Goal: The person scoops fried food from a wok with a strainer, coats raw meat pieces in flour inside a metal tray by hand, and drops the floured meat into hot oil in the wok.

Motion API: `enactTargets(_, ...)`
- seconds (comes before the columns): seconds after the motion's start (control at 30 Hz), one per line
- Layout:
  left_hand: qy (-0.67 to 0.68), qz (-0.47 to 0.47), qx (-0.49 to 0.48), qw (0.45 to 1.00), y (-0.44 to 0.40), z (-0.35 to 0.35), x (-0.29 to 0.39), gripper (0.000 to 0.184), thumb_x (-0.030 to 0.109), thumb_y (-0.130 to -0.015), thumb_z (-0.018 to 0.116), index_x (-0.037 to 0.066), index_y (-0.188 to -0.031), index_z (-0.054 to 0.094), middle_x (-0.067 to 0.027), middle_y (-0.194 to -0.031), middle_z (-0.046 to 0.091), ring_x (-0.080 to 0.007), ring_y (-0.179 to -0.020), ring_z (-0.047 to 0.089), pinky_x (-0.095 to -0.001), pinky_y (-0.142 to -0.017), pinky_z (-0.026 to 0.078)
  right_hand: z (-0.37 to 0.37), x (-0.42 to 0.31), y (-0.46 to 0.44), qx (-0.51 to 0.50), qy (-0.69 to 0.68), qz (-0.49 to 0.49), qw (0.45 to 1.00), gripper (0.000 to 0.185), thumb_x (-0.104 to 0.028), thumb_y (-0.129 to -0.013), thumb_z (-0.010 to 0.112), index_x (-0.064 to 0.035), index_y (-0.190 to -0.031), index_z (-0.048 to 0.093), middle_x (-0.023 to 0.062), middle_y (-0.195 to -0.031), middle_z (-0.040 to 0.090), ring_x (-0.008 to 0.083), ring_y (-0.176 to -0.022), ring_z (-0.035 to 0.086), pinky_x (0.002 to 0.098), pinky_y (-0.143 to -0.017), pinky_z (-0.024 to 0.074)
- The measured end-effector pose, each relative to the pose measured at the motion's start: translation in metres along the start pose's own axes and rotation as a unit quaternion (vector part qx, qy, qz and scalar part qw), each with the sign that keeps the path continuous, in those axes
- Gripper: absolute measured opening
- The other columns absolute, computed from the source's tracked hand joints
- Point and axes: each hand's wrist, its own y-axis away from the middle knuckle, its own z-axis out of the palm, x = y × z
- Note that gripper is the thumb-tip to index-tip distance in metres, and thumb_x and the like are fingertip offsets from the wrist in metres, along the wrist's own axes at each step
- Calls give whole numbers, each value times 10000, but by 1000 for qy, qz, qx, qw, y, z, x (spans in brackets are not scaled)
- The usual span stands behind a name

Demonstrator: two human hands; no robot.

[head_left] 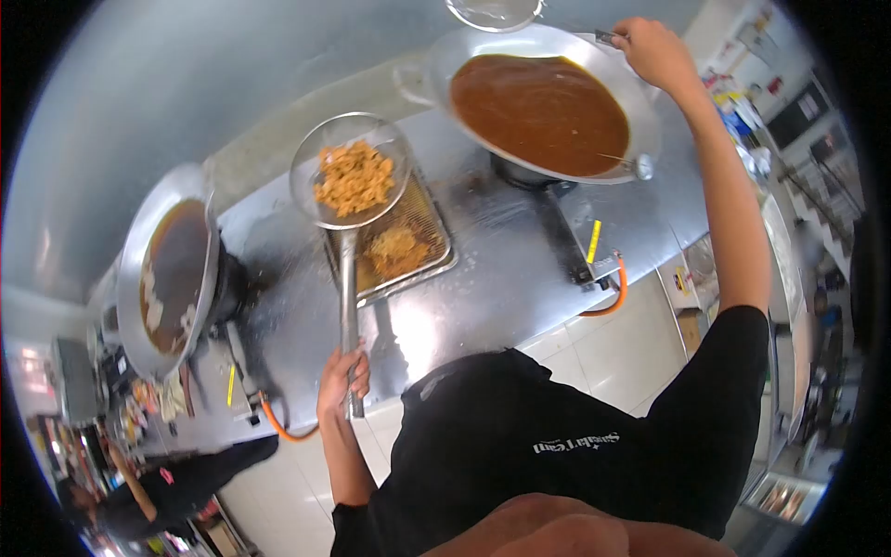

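My left hand [343, 381] is closed round the long metal handle of a strainer [348, 288]. Golden-brown fried pieces [355, 181] lie in its mesh bowl, which is over a metal tray with a perforated rack [432, 246]. Fried crumbs [397, 249] are on that rack. My right hand [654, 51] grips a dark-ended handle [608, 39] at the far right rim of a large wok [506, 42]; what the handle belongs to is unclear. Brown oil [548, 111] fills much of this wok. A round dial thermometer [642, 167] sits at its near right rim.
On the left, a second wok [135, 278] holds dark oil with pale pieces. Burners with orange hoses [617, 288] stand on the steel counter [473, 311]. A round mesh skimmer [495, 11] is at the top. Another person [176, 487] in black is at lower left.
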Motion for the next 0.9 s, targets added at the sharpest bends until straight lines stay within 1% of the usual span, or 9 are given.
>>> enactTargets(0.17, -22, 1, -31, 999, -17, -25, 3, 249, 135, -933, 456, 19, -1153, 459, -23, -623, 427, -72, -379, 356, -229, -318, 323, 62, 72, 2, -29, 220, 32, 975, 185, -123, -832, 551, -61, -919, 701, 164, -853, 687, 323, -817, 681, 437, -703, 543)
enactTargets(0.27, -32, -1, -30, 999, -24, -37, 1, 254, 145, -938, 456, 19, -1158, 463, -23, -617, 428, -73, -374, 354, -228, -316, 320, 115, 109, 2, -51, 248, 40, 967, 169, -119, -814, 569, -62, -897, 704, 118, -871, 702, 300, -817, 692, 400, -642, 558)
enactTargets(0.37, -30, -3, -31, 999, -33, -54, -5, 276, 166, -945, 463, 15, -1177, 465, -21, -612, 427, -74, -372, 355, -228, -316, 319, 167, 111, 11, -91, 197, 70, 974, 187, -97, -819, 549, -58, -892, 717, 131, -902, 700, 278, -833, 695, 405, -671, 558)
enactTargets(0.4, -28, -4, -31, 999, -36, -59, -8, 287, 174, -947, 466, 13, -1185, 465, -20, -610, 427, -74, -372, 356, -228, -317, 318, 171, 100, 15, -122, 195, 24, 973, 179, -91, -813, 555, -55, -881, 717, 137, -904, 699, 278, -846, 693, 399, -681, 559)
enactTargets(0.43, -23, -2, -37, 999, -39, -64, -11, 307, 193, -952, 469, 9, -1198, 462, -20, -610, 427, -74, -371, 357, -229, -319, 320, 168, 80, 24, -150, 192, -23, 970, 171, -85, -807, 561, -53, -870, 718, 143, -906, 699, 278, -859, 691, 393, -690, 560)
enactTargets(0.5, -14, 1, -47, 999, -41, -75, -16, 350, 231, -960, 475, 2, -1224, 456, -19, -611, 428, -75, -369, 358, -229, -323, 325, 148, 38, 29, -253, 131, -39, 958, 204, -76, -802, 569, -29, -941, 711, 156, -1003, 685, 299, -887, 682, 398, -714, 558)
enactTargets(0.6, -25, 6, -66, 997, -49, -88, -24, 419, 292, -969, 473, -4, -1264, 441, -25, -627, 460, -76, -376, 375, -228, -338, 346, 119, -5, 34, -317, 99, -47, 942, 210, -69, -774, 582, 2, -933, 700, 180, -1002, 679, 305, -915, 675, 402, -760, 548)
enactTargets(0.8, -80, 13, -44, 996, -56, -91, -37, 461, 356, -979, 451, 5, -1278, 448, -36, -699, 540, -81, -431, 438, -230, -388, 406, 110, -31, 47, -318, -4, -91, 944, 179, -36, -736, 570, 10, -851, 700, 224, -951, 667, 365, -910, 652, 421, -764, 526)
enactTargets(0.9, -117, -19, -21, 993, -57, -87, -40, 453, 362, -980, 452, 17, -1273, 460, -33, -715, 547, -92, -466, 466, -240, -424, 437, 103, -30, 60, -283, -104, -118, 946, 169, -99, -752, 633, 32, -850, 674, 247, -827, 647, 394, -814, 638, 448, -717, 499)
